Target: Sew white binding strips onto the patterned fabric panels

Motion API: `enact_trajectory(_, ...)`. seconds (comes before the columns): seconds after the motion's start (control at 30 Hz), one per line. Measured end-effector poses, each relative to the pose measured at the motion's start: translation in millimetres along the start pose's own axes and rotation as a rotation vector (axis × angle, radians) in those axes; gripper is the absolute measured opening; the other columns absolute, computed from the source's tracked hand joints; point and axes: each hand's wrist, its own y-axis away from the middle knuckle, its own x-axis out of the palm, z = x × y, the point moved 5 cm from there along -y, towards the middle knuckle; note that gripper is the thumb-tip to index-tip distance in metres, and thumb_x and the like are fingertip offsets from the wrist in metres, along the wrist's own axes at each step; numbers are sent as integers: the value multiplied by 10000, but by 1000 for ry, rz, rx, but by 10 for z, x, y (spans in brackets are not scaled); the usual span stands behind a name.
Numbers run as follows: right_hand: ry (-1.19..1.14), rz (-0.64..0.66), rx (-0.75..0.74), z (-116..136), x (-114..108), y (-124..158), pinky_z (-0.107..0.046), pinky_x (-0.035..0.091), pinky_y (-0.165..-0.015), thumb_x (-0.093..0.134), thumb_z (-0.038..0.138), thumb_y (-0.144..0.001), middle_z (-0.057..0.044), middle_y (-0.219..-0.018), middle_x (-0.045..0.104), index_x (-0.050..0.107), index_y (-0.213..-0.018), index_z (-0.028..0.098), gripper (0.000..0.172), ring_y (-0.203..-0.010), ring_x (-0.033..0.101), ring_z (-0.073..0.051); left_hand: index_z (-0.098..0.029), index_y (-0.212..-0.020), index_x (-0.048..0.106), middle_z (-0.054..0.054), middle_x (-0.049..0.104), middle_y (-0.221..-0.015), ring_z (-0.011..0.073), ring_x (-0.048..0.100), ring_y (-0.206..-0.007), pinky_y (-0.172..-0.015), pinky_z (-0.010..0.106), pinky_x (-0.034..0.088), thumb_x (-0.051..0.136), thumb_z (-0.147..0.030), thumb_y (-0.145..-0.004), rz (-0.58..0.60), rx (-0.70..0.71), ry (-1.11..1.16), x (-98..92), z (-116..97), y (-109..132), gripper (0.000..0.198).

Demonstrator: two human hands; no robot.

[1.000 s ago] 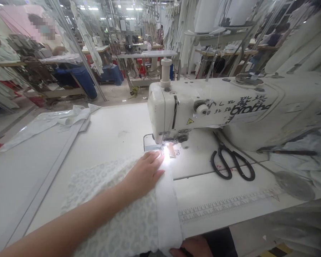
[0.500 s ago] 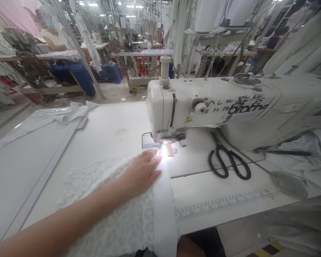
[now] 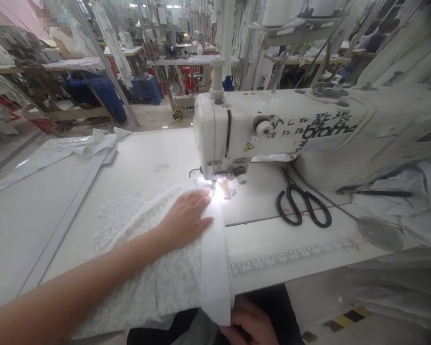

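Observation:
My left hand lies flat on the leopard-print fabric, fingers stretched toward the lit needle of the sewing machine. Along the fabric's right edge runs a plain white strip, its upper end at the presser foot. My right hand is at the bottom, below the table edge, with its fingers closed on the lower end of the white strip; its fingertips are partly hidden.
Black-handled scissors lie right of the needle, above a ruler scale on the table. Bunched cloth sits at the far right. Fabric pieces rest at the back left. Other sewing stations and a person stand beyond.
The fabric has shifted and spread out, its far corner moving a little right. My right hand has come into view at the strip's lower end. The camera view has tilted slightly down.

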Motion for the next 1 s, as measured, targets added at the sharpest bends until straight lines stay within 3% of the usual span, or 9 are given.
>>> enact_trajectory(0.1,-90,-76,55,100,-46,-23,-227,468,-601,547,126,-800,-36,-719,626,626,-756,176,104,-662,591,-139,-130,-1280,398,110,408,-1382,238,329,-1297,-1072,434,295,387,-391,-891,9,11,-2,-48,37,-84,469)
enact_trajectory(0.17,-141,-117,129,118,-72,16,-228,461,-612,558,137,-808,-31,-723,613,620,-743,173,96,-671,582,-135,-132,-1314,363,105,371,-1410,243,268,-1332,-1086,443,268,357,-431,-896,28,-26,4,-63,1,19,514)
enact_trajectory(0.3,-201,-162,250,124,-109,140,-232,450,-640,581,137,-807,-21,-745,609,613,-737,178,87,-699,575,-133,-183,-1372,299,79,247,-1476,265,149,-1374,-1068,489,279,301,-527,-890,72,-237,-17,-56,-32,580,592)
enact_trajectory(0.4,-235,-207,286,136,-148,198,-240,446,-639,594,153,-804,-16,-740,605,604,-724,179,85,-694,569,-135,-152,-1358,342,118,240,-1474,296,131,-1374,-1069,520,246,267,-521,-893,31,-384,-113,-52,113,996,599)
enact_trajectory(0.47,-254,-236,299,144,-175,221,-243,442,-624,597,170,-803,-10,-722,594,593,-707,180,97,-675,560,-134,-105,-1346,362,150,265,-1457,299,139,-1371,-1088,506,210,252,-508,-892,-34,-408,-189,-62,255,1131,617)
enact_trajectory(0.67,-248,-297,334,173,-212,285,-241,418,-595,592,196,-804,11,-680,550,538,-654,183,160,-630,516,-121,-90,-1322,394,143,334,-1425,263,207,-1358,-1108,425,207,258,-492,-881,-71,-292,-215,-91,502,1076,612)
enact_trajectory(1.0,-178,-253,234,295,-169,209,-241,410,-571,526,189,-814,10,-668,523,437,-616,196,217,-613,498,-120,-151,-1354,322,94,276,-1464,234,147,-1377,-1108,429,197,283,-432,-925,24,-320,-240,-181,472,1018,515)
